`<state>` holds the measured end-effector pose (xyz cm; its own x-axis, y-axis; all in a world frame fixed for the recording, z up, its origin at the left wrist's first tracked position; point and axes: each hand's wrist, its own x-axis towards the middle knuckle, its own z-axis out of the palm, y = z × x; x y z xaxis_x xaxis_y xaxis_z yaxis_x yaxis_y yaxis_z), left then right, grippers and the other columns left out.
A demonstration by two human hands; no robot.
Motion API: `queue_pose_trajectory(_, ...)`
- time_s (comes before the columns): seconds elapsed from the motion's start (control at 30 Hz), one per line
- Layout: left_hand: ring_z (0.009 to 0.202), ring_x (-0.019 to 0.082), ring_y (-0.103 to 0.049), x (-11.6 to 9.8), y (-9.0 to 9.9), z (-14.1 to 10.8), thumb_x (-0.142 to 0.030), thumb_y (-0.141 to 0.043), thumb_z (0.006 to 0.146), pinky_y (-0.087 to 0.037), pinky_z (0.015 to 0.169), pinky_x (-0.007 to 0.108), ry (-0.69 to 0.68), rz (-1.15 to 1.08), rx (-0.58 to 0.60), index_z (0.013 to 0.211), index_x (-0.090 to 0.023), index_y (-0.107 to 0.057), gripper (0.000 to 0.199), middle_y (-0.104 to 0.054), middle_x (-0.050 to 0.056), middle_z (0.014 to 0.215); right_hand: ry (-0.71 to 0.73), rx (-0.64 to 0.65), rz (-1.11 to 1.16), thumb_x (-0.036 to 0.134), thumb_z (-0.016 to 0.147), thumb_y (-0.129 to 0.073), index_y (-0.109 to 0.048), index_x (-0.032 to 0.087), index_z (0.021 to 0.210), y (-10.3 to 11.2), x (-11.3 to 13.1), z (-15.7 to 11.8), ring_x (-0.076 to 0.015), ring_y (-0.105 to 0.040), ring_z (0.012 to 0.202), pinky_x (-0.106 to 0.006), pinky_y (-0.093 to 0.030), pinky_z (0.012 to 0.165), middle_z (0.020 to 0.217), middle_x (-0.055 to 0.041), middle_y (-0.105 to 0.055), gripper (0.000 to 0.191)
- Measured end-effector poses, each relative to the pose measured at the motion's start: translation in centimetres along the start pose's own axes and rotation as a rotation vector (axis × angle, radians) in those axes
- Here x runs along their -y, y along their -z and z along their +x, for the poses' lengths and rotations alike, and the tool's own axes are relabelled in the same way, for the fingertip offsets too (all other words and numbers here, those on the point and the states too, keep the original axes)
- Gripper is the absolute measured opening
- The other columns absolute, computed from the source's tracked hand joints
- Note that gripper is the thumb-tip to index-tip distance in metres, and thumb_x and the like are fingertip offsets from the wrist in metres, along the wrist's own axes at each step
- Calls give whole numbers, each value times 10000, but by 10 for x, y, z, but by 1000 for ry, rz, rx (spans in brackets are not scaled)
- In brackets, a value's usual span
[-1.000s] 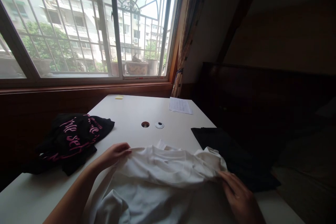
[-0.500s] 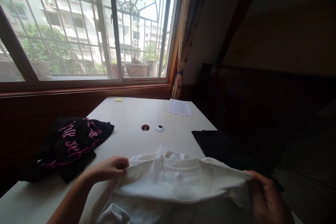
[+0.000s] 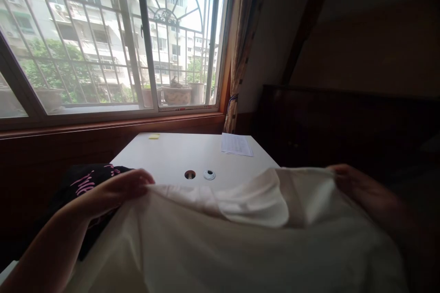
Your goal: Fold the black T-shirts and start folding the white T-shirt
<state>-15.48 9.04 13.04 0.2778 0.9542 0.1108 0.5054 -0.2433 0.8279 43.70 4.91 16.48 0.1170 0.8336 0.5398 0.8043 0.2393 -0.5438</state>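
Note:
A white garment (image 3: 254, 247) is stretched between my two hands above the near part of the white table (image 3: 165, 155). My left hand (image 3: 137, 183) pinches its upper left edge, fingers closed on the cloth. At the upper right edge, my right hand (image 3: 347, 176) grips the fabric; this hand is dark and somewhat blurred. The cloth's top edge sags between the hands, with a lighter fold in the middle, and its lower part runs out of the picture.
Black fabric with pink lettering (image 3: 82, 183) lies at the left, behind my left forearm. Further back are a yellow note (image 3: 154, 137), a printed sheet (image 3: 236, 144), a round hole (image 3: 190, 175) and a round cap (image 3: 209, 174). A barred window stands beyond.
Both hands have risen, lifting and spreading the white garment, with my left hand also further left. The cloth now hides the black fabric at the right, and its neckline is no longer plain to see.

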Motion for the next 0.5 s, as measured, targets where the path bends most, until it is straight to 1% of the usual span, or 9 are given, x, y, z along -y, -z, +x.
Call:
queue_pose_trajectory(0.03,881,253,-634,-10,7,20,-584,-642,808,-533,740,339,-37,8,-17,1020,-192,-681,447,-702,70,957,1,9,54,532,953,-510,-706,222,994,-8,2,27,-240,-712,728,-359,-526,634,901,-144,-755,369)
queue_pose_trajectory(0.07,887,255,-641,-18,12,39,-563,-600,845,-538,745,346,-71,43,-77,1047,-181,-665,438,-707,79,983,30,-59,37,501,956,-519,-697,209,1037,-18,5,53,-241,-709,812,-362,-527,691,964,-142,-748,351)
queue_pose_trajectory(0.1,911,260,-646,-26,15,58,-520,-574,871,-540,766,357,-117,119,-165,1076,-172,-652,411,-709,90,1006,78,-118,-24,463,968,-515,-684,202,1098,-30,9,76,-243,-695,892,-376,-520,756,1023,-136,-737,337)
queue_pose_trajectory(0.13,973,267,-645,-31,16,74,-455,-553,898,-532,836,378,-179,238,-313,1109,-171,-648,366,-707,101,1058,148,-174,-79,416,983,-496,-663,191,1159,-42,13,95,-241,-681,934,-391,-513,806,1049,-133,-724,331)
queue_pose_trajectory(0.23,1258,295,-528,-35,6,98,-261,-470,942,-408,1072,466,-361,625,-566,1282,-191,-593,368,-591,123,1348,373,-231,-188,304,976,-493,-605,187,1257,-82,28,118,-255,-634,1037,-456,-476,953,1168,-127,-674,325)
queue_pose_trajectory(0.3,1303,293,-484,-29,-10,91,-232,-447,956,-375,1110,473,-423,756,-589,1316,-206,-571,381,-544,113,1392,421,-201,-188,313,980,-484,-603,208,1239,-104,36,105,-256,-624,1026,-459,-467,977,1158,-114,-666,304)
queue_pose_trajectory(0.37,1234,281,-526,-18,-31,69,-257,-442,973,-413,1077,453,-437,775,-526,1262,-214,-597,330,-585,104,1303,432,-101,-157,348,990,-465,-636,225,1107,-119,38,76,-259,-619,1013,-430,-474,957,1079,-98,-669,240)
queue_pose_trajectory(0.43,1115,264,-579,-2,-52,37,-292,-456,981,-457,1016,419,-408,758,-356,1129,-217,-647,253,-638,93,1173,388,101,-118,381,1002,-445,-639,233,989,-124,32,37,-234,-633,897,-370,-500,844,966,-77,-668,245)
queue_pose_trajectory(0.5,1022,248,-609,18,-70,-2,-314,-454,990,-499,938,372,-318,727,-187,972,-230,-676,238,-667,81,1068,268,264,-108,442,1003,-432,-616,242,821,-121,16,-5,-209,-615,733,-329,-482,693,811,-44,-648,327)
